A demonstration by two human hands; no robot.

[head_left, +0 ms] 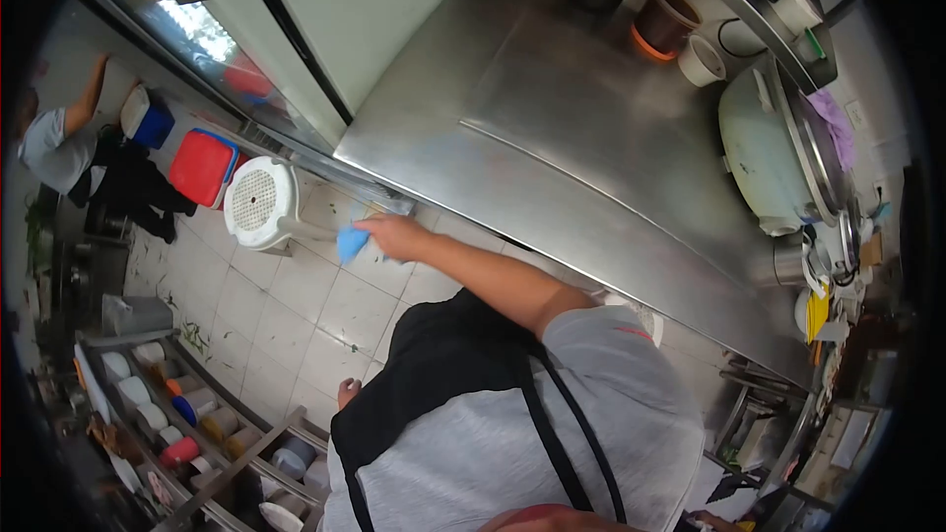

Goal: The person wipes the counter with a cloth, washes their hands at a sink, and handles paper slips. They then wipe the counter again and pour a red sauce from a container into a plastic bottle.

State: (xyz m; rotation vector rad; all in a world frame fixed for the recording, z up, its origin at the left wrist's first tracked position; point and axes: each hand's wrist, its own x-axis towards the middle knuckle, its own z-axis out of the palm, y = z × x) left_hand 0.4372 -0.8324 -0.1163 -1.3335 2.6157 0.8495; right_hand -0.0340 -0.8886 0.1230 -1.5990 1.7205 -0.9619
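Observation:
My right hand (pixel 396 237) reaches out across my front, its fingers closed round a crumpled light-blue cloth (pixel 352 242). Cloth and hand are over the tiled floor, close to the near corner of a steel worktop (pixel 591 177). Just left of the cloth, a white plastic stool (pixel 258 201) stands on the floor. My left hand (pixel 349 392) hangs low beside my black apron (pixel 424 374). Only a small part of it shows, and whether it is open or closed is hidden.
A person (pixel 79 153) bends at the far left, near a red and blue cooler (pixel 205 168). Tubs and a brown container (pixel 666 24) line the back of the worktop, with a large lidded pot (pixel 769 148) at right. Shelves of containers (pixel 192 402) stand lower left.

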